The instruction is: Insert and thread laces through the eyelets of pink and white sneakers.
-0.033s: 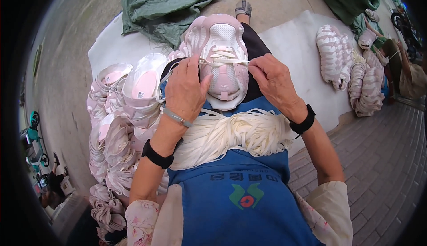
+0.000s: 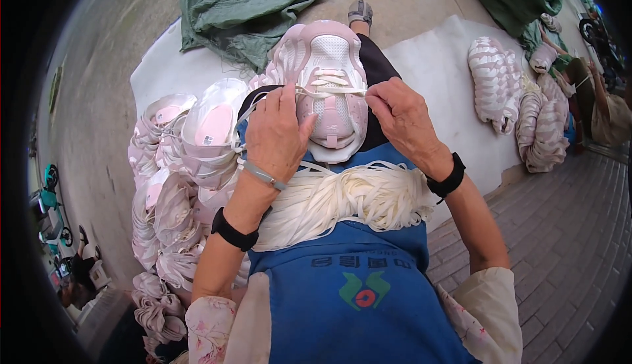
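A pink-and-white sneaker upper [image 2: 331,121] rests on my lap, with cream shoelace rows across its mesh tongue. My right hand [image 2: 403,119] pinches one end of the shoelace [image 2: 345,90] between thumb and fingertips at the upper's right edge. At the left edge my left hand [image 2: 276,127] is closed on the other side of that lace; its fingertips are partly hidden by the back of the hand. A thick bundle of loose cream shoelaces [image 2: 349,196] lies across my lap, over the blue apron [image 2: 342,285], just below the sneaker upper.
Several more pink-and-white shoe uppers [image 2: 216,123] are heaped at my left on a white sheet [image 2: 421,61]. Stacked uppers [image 2: 494,84] lie at the right, near another person's arm [image 2: 600,97]. A green tarp [image 2: 253,11] is crumpled at the far side; grey paving [image 2: 559,245] lies right.
My right hand has shifted very slightly left, toward the sneaker upper. Otherwise the scene looks the same.
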`<move>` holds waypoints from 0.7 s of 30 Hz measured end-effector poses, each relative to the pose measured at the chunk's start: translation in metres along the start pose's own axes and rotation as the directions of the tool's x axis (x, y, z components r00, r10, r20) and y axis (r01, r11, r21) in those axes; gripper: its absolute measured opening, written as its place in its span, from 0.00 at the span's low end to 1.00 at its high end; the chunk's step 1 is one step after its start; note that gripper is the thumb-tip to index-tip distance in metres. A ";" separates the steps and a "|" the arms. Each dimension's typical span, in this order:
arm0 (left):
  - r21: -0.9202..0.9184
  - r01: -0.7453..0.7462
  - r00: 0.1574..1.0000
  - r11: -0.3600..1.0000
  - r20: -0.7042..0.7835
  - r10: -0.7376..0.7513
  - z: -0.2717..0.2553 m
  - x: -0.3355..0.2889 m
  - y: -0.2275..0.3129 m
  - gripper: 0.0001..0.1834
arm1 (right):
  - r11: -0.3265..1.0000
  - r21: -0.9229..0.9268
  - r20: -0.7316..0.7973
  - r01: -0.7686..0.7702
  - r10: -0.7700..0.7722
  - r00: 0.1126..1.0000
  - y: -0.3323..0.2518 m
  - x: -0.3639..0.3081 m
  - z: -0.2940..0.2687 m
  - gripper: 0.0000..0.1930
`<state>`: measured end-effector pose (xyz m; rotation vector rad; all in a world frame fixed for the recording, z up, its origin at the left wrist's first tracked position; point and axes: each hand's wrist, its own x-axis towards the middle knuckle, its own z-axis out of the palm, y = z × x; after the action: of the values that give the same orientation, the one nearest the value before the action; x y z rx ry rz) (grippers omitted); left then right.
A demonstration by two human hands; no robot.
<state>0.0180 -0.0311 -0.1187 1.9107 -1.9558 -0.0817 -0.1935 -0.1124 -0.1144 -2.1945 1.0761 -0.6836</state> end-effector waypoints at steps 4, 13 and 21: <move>0.040 0.016 0.998 0.999 0.066 -0.019 -0.001 0.000 0.009 0.28 | 0.997 -0.065 0.031 -0.037 0.040 0.999 -0.003 0.006 0.008 0.04; -0.001 0.010 0.998 1.000 0.059 -0.010 0.019 0.003 0.001 0.19 | 0.997 -0.081 0.026 0.003 -0.001 1.000 -0.001 0.013 0.012 0.04; -0.190 -0.037 0.996 0.981 0.071 0.052 0.029 0.011 -0.011 0.12 | 0.991 -0.103 0.139 -0.087 0.101 0.985 0.001 0.027 0.011 0.06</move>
<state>0.0191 -0.0490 -0.1464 1.7644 -1.9622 -0.3200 -0.1723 -0.1322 -0.1178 -2.2201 1.1508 -0.4327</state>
